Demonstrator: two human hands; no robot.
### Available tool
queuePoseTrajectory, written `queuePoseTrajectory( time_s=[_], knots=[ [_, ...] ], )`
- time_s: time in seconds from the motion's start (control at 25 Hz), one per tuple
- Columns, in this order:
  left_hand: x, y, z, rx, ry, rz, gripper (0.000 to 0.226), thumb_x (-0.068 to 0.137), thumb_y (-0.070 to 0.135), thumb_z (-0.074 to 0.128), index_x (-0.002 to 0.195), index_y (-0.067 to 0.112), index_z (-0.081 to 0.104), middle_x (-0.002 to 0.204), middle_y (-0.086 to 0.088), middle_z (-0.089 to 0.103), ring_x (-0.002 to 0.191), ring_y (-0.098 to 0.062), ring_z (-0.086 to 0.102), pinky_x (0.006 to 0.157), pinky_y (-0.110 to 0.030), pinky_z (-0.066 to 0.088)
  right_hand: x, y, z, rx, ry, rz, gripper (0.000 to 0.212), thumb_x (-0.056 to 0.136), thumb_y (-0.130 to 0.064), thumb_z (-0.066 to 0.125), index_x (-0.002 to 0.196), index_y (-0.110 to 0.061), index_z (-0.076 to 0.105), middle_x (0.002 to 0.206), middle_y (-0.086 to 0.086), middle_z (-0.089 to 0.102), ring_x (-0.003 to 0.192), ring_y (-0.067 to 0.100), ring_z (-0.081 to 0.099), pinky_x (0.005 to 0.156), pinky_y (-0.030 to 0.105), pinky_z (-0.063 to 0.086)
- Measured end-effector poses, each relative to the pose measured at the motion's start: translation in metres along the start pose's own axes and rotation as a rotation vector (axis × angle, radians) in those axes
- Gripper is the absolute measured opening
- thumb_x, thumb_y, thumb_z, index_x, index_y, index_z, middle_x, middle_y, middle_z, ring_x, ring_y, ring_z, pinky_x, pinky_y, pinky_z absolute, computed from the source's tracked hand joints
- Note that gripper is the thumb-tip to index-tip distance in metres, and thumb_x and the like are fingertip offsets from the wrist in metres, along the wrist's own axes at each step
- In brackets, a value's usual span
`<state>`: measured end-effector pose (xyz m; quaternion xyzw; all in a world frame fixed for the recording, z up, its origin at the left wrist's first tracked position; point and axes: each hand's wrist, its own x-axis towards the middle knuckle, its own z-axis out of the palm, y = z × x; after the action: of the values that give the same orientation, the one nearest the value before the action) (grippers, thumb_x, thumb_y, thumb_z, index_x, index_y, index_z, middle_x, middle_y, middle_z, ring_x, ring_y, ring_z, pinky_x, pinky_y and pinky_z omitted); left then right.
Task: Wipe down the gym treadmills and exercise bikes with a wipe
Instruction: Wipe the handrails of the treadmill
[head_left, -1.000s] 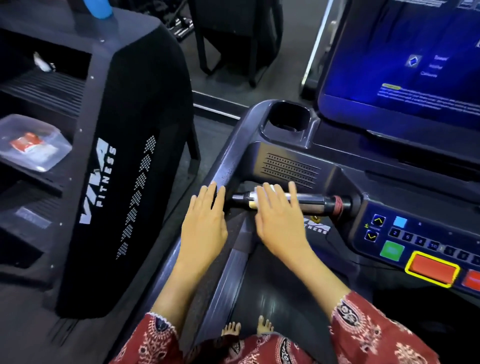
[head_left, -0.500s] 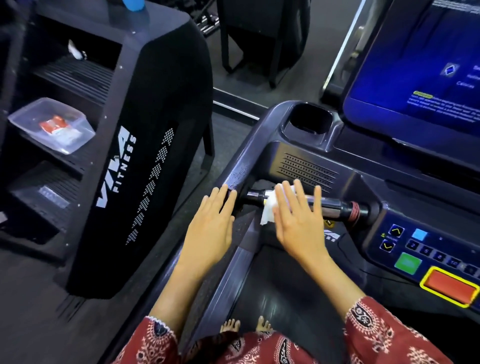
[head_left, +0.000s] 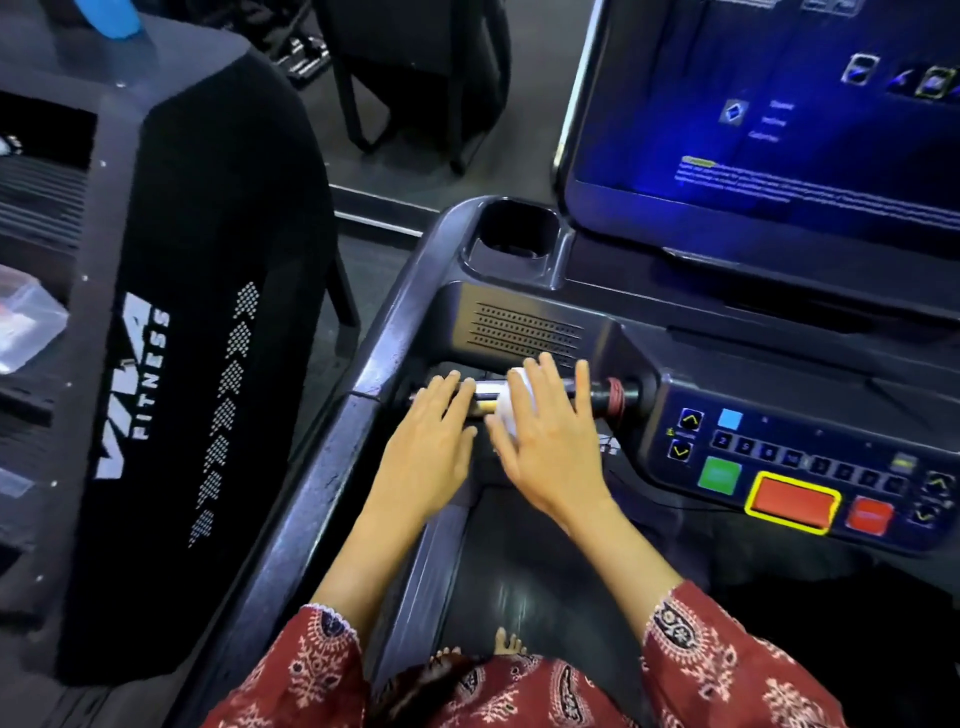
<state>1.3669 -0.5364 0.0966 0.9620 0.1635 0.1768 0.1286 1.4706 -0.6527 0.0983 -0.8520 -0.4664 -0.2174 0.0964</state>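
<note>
Presently, on my remote feed from the head camera, a person stands on a treadmill belt and presses a white wipe against the short horizontal handlebar at the near left corner of the console. The right hand lies flat over the wipe, its fingers straight and spread apart, bearing down on the bar rather than curling round it. The wipe shows as a white bunch under the index and middle fingers and along the thumb side of the palm.

The left hand rests just beside it, on the bar's left end where it meets the side rail. Its fingers are straight and close together, holding nothing. I see the two thumbs almost touching. A red ring circles the bar's right end, where it enters the console.

Behind the bar sits a speaker grille, with a cup holder at the console's far left corner and a lit blue screen beyond. To the right of the bar, the button panel carries a green button, a yellow-framed red button and a smaller red button.

Left of the treadmill stands a black machine lettered "VIA FITNESS", with a clear plastic container at the frame's left edge. Red patterned sleeves cover both forearms, and bare toes show on the belt.
</note>
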Motion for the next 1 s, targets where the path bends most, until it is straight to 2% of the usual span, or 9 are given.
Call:
queuePoseTrajectory(
  time_s=[0.08,0.24,0.4,0.56,0.68,0.76,0.88,0.92,1.0],
  knots=[
    [0.004,0.000,0.001,0.003,0.039,0.039,0.051,0.086,0.024,0.038,0.120,-0.008,0.059,0.122,-0.024,0.060,0.110,-0.042,0.059,0.093,-0.055,0.042,-0.002,0.017,-0.005,-0.054,0.015,0.003,0.042,0.096,-0.030,0.040,0.120,-0.001,0.060,0.125,0.019,0.059,0.124,0.037,0.051,0.115,0.051,0.008],
    [0.013,0.014,0.002,-0.019,0.067,0.108,0.048,0.087,0.025,0.040,0.119,-0.006,0.060,0.119,-0.022,0.062,0.108,-0.037,0.061,0.094,-0.051,0.044,-0.017,0.042,-0.016,-0.006,0.080,0.188,0.039,0.094,-0.021,0.040,0.120,0.003,0.058,0.125,0.024,0.056,0.124,0.044,0.047,0.112,0.051,0.017],
    [0.019,0.021,0.006,-0.054,0.058,0.120,0.049,0.088,0.027,0.041,0.120,-0.005,0.059,0.120,-0.022,0.061,0.111,-0.036,0.060,0.096,-0.049,0.043,-0.016,0.035,-0.007,0.036,0.062,0.032,0.040,0.087,-0.010,0.048,0.122,0.007,0.055,0.126,0.026,0.055,0.120,0.045,0.050,0.108,0.048,0.029],
    [0.021,0.020,0.006,-0.045,0.057,0.122,0.050,0.088,0.028,0.040,0.120,-0.005,0.060,0.119,-0.022,0.062,0.110,-0.036,0.061,0.099,-0.045,0.042,-0.021,0.041,-0.012,0.029,0.077,0.164,0.046,0.081,-0.004,0.058,0.126,0.008,0.051,0.131,0.027,0.052,0.127,0.045,0.044,0.110,0.049,0.031],
    [0.023,0.023,0.007,-0.066,0.055,0.130,0.048,0.087,0.026,0.041,0.119,-0.005,0.060,0.118,-0.023,0.062,0.108,-0.036,0.061,0.094,-0.054,0.044,-0.024,0.024,-0.006,0.021,0.051,0.054,0.050,0.083,-0.002,0.058,0.131,0.005,0.045,0.137,0.026,0.048,0.131,0.042,0.042,0.109,0.052,0.032],
    [0.023,0.018,0.006,-0.074,0.066,0.124,0.047,0.087,0.026,0.042,0.120,-0.002,0.061,0.118,-0.021,0.062,0.109,-0.034,0.059,0.095,-0.053,0.044,-0.028,0.037,-0.010,-0.002,0.057,0.019,0.053,0.081,0.000,0.063,0.131,0.005,0.047,0.137,0.026,0.048,0.130,0.042,0.043,0.110,0.049,0.027],
    [0.016,0.005,0.004,-0.065,0.084,0.061,0.047,0.089,0.028,0.041,0.120,-0.001,0.061,0.119,-0.019,0.061,0.109,-0.033,0.058,0.095,-0.050,0.045,-0.029,0.044,-0.014,0.012,0.093,0.172,0.055,0.081,0.008,0.062,0.132,0.008,0.043,0.136,0.029,0.047,0.129,0.047,0.041,0.112,0.048,0.024],
    [0.012,0.000,0.004,-0.062,0.091,0.032,0.047,0.089,0.028,0.041,0.120,-0.001,0.061,0.119,-0.020,0.061,0.109,-0.034,0.057,0.093,-0.050,0.048,-0.026,0.035,-0.011,0.031,0.096,0.164,0.053,0.081,0.011,0.058,0.132,0.008,0.041,0.136,0.030,0.047,0.129,0.047,0.041,0.112,0.048,0.023],
    [0.003,-0.007,0.003,-0.066,0.107,-0.034,0.048,0.089,0.027,0.040,0.120,-0.002,0.060,0.121,-0.022,0.060,0.110,-0.037,0.058,0.089,-0.049,0.051,-0.016,0.009,0.001,0.086,0.091,-0.033,0.047,0.084,0.009,0.047,0.130,0.007,0.043,0.135,0.030,0.049,0.128,0.046,0.044,0.111,0.048,0.024]
  ],
)
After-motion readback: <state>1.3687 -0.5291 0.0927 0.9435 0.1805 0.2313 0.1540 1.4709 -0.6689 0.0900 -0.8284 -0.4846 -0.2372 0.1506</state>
